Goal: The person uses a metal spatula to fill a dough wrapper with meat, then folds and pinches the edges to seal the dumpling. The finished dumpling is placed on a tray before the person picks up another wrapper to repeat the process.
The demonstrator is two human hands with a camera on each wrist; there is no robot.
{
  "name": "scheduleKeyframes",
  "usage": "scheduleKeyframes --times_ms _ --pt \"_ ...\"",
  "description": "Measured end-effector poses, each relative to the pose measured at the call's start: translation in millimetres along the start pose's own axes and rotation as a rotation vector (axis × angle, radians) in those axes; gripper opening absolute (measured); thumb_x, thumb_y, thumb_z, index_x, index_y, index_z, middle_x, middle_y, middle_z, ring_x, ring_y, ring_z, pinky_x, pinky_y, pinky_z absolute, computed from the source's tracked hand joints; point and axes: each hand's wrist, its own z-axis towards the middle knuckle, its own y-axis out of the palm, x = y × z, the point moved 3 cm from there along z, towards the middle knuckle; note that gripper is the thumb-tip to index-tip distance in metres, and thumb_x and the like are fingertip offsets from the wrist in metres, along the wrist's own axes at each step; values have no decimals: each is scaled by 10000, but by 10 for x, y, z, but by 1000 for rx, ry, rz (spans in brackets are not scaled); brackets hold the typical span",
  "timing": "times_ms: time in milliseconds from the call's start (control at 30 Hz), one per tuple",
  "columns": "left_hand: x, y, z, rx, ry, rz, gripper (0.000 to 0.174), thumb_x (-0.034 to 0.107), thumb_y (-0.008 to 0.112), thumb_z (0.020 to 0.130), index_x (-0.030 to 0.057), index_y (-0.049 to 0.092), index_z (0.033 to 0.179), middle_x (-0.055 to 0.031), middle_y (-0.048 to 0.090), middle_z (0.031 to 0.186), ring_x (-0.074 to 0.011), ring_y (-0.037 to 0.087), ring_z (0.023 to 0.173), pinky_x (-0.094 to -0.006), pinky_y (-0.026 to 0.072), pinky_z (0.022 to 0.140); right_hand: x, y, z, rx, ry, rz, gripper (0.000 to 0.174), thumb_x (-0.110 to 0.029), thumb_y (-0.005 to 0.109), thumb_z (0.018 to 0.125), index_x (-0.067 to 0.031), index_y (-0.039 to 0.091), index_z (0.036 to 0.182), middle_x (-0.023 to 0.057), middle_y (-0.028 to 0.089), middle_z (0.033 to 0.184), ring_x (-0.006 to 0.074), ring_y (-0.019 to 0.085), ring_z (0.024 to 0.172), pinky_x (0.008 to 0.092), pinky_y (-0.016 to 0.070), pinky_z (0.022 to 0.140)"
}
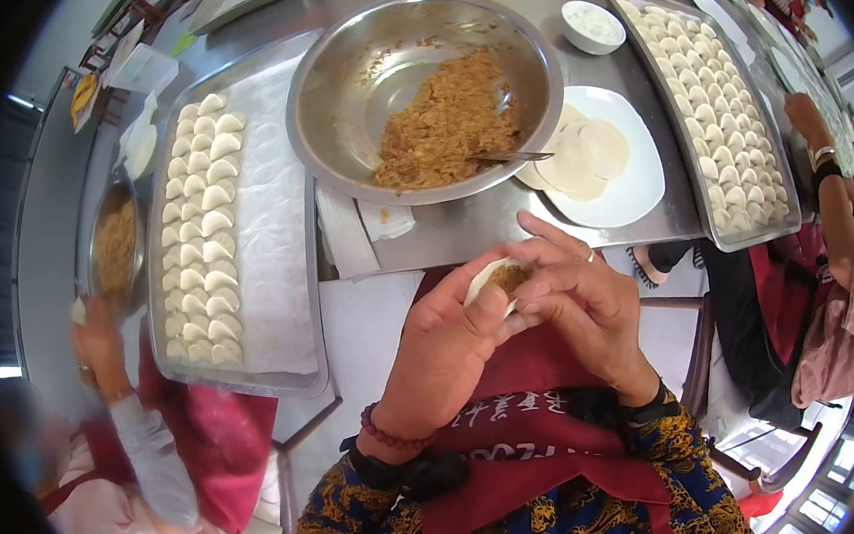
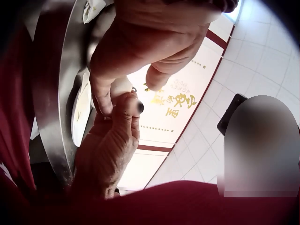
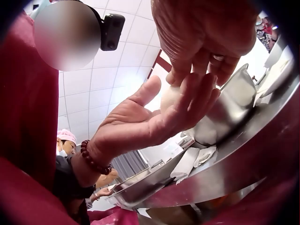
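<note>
Above the apron, my left hand [image 1: 433, 342] holds a half-folded dumpling [image 1: 483, 281], a pale round wrapper cupped about brown filling. From the other side the fingers of my right hand [image 1: 595, 304] pinch the wrapper's edge, with the filling still showing at the opening. In the right wrist view the white dough [image 3: 169, 98] appears between both hands, partly hidden by fingers. Just beyond the hands stands a large steel bowl [image 1: 309, 141] of brown filling [image 1: 450, 115], a spoon handle [image 1: 519, 156] resting over its rim. Flat wrappers [image 1: 589, 159] lie stacked on a white plate [image 1: 642, 195].
Left of the bowl, a paper-lined tray [image 1: 282, 278] bears rows of folded dumplings [image 1: 213, 224]. Another full tray [image 1: 788, 203] stands at right, near a small white bowl [image 1: 593, 28]. White cloths [image 1: 347, 238] lie at the table edge. Other people's hands [image 1: 102, 343] work on both sides.
</note>
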Motion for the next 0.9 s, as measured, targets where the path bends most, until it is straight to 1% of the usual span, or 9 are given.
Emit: scheduleKeyframes --times_ms 67,167,367,500,567,600,667,800,900 --pt "-14 -1 0 -61 7 133 515 139 533 1010 -75 352 1442 -149 492 1382 -224 529 1233 -411 488 1015 19 14 8 31 57 111 58 -49 716 845 -46 687 896 143 699 1149 342 530 1297 385 459 1009" --pt "-31 5 -7 -12 5 221 494 96 539 1000 -80 374 1432 -138 544 1321 -189 583 1121 -337 537 891 26 28 42 35 59 113 77 -31 707 851 -37 682 924 151 695 1149 340 529 1297 382 468 1008" --pt "-65 -22 -10 91 111 388 438 95 544 1003 -84 449 1392 -108 624 1173 -136 596 916 -260 486 683 40 91 81 46 97 183 108 -13 681 870 -38 687 974 155 680 1188 322 523 1303 380 470 1006" --pt "-60 -40 -5 88 134 426 422 96 529 1009 -78 460 1388 -113 627 1168 -133 598 904 -246 477 665 47 125 108 59 123 226 125 1 661 878 -36 692 993 174 676 1184 317 524 1303 369 471 1003" --pt "-55 -53 -4 120 183 381 370 111 515 1023 -30 522 1365 -83 654 1002 -84 563 767 -200 437 638 68 140 123 18 64 228 209 18 651 885 -31 679 1086 168 663 1216 272 527 1299 342 479 991" --pt "-50 -59 -10 117 186 388 370 111 515 1023 -30 522 1365 -83 654 1002 -84 563 767 -200 437 638 28 146 128 24 58 231 209 18 651 885 -31 679 1086 168 663 1216 272 527 1299 342 479 991" --pt "-23 -87 -29 123 209 273 400 123 491 1029 -75 474 1376 -134 621 1175 -149 596 892 -246 456 661 -18 166 96 139 267 552 302 19 652 893 -16 641 1192 146 640 1260 214 551 1258 309 492 973" --pt "23 -100 -28 96 297 194 395 134 481 1034 -77 480 1367 -157 604 1225 -159 592 919 -260 473 705 -18 140 40 176 359 583 380 28 654 897 25 587 1270 141 614 1290 166 582 1186 283 511 944" --pt "16 -76 -34 60 323 172 385 145 478 1036 -60 492 1361 -192 528 1368 -168 593 964 -280 499 771 0 164 30 145 510 802 370 16 647 910 63 576 1270 163 642 1224 158 631 1076 271 531 909"
